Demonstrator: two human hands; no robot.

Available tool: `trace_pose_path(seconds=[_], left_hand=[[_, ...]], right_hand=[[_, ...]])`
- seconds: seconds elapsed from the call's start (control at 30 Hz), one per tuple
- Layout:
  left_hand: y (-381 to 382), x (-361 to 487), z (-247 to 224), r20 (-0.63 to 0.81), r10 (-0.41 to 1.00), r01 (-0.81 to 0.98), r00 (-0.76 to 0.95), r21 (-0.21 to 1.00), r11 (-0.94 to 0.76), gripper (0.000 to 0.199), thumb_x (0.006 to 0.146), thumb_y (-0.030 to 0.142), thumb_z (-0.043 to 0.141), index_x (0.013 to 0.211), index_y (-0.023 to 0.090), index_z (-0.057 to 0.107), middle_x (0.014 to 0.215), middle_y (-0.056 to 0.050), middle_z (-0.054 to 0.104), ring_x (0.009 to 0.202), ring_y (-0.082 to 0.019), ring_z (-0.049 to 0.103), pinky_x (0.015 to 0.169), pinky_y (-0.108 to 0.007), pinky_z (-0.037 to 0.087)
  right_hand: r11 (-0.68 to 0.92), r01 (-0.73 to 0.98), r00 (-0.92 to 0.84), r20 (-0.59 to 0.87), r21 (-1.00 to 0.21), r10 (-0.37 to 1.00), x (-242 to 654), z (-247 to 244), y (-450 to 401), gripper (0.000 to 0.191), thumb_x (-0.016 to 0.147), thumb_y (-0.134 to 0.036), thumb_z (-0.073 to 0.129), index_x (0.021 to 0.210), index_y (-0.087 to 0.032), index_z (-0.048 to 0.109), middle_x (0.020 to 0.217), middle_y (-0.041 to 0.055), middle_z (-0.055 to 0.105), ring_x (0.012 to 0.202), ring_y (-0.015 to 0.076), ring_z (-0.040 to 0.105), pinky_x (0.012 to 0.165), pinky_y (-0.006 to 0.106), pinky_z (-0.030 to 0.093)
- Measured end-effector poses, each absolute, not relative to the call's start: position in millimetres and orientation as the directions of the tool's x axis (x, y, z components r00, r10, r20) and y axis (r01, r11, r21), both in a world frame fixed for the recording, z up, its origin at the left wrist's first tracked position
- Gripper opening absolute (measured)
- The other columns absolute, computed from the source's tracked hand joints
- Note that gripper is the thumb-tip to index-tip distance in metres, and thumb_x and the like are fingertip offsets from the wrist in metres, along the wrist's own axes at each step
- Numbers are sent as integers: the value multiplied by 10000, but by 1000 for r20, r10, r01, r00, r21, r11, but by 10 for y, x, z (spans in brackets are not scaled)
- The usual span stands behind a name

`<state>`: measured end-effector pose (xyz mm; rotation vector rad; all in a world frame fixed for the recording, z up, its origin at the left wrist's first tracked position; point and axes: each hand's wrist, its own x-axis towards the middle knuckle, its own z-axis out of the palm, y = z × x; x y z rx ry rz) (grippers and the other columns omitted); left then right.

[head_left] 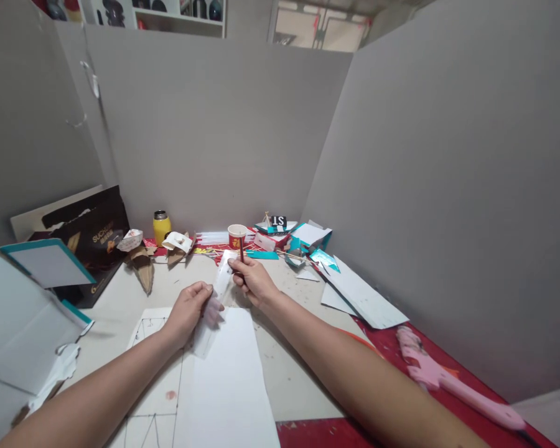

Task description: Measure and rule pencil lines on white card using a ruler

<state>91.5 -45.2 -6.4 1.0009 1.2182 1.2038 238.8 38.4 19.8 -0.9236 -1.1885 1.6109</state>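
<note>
My left hand (190,309) is closed on a clear plastic strip (208,326), its fingers showing through from behind. I cannot tell whether the strip is a ruler or a sleeve. My right hand (254,281) pinches a dark reddish pencil (241,249) that stands nearly upright, its lower end hidden in the grip. The strip's upper end meets the thumb of this hand. Below both hands lies a white sheet (228,386), partly over a board drawn with black lines (156,361).
At the back stand a red-and-white paper cup (237,234), a yellow bottle (161,229), and folded card scraps (177,244). A black box (98,239) and white cardboard (14,336) are left. White panels (364,292) and a pink glue gun (452,379) lie right. Grey partitions (205,124) enclose the table.
</note>
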Motion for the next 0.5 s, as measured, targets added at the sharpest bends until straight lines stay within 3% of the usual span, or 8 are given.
trace_pose_path(seconds=[0.1,0.2,0.33,0.5], left_hand=[[-457,910,-40,-116,991,-107,-70,988,108,314,935,420,558,1108,161,595,984,-41,646,744,-138,626,639,-308,546],[-472,909,-21,-88,993,-91,-81,993,81,309,934,422,559,1091,159,601,973,-38,647,737,-135,624,637,-306,545],[-478,898,-14,-48,994,-62,-94,997,43,280,923,391,586,1077,158,609,989,-39,648,776,-146,631,672,-323,552],[-448,865,-36,-11,991,-51,-132,999,4,262,913,358,608,1083,159,611,1021,-44,648,820,-158,637,706,-342,557]], right_hand=[[-100,-265,-319,-11,-959,948,2384,200,314,148,927,-273,618,901,-128,599,701,-49,572,443,28,442,368,136,337],[-101,-272,-352,1,-957,936,2377,192,232,234,795,-324,731,773,-133,598,597,-57,572,357,16,363,297,144,195],[-85,-262,-368,19,-961,930,2364,199,156,315,643,-397,794,676,-138,617,503,-42,573,320,24,335,280,170,180],[-36,-272,-321,56,-962,945,2351,213,148,314,622,-394,802,672,-153,606,626,-7,659,349,24,368,292,174,205]])
